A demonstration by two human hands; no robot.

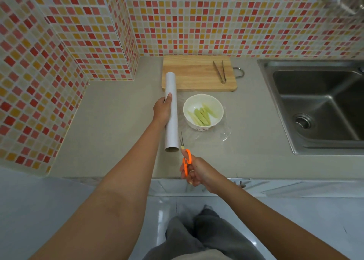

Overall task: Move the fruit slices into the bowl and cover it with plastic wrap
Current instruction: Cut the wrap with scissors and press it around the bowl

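Note:
A white bowl [203, 111] stands on the grey counter with several pale green fruit slices [202, 115] inside. A clear sheet of plastic wrap [221, 134] stretches from the roll across the bowl to the counter at its right. My left hand [162, 110] grips the white plastic wrap roll [171, 112] just left of the bowl, the roll lying lengthwise toward me. My right hand [197, 171] holds orange-handled scissors [185, 157], their blades pointing away at the near end of the roll, beside the film.
A wooden cutting board [197, 74] lies behind the bowl with metal tongs [220, 71] on its right part. A steel sink [319, 104] fills the right side. Tiled walls close the back and left. The counter's front edge runs under my right hand.

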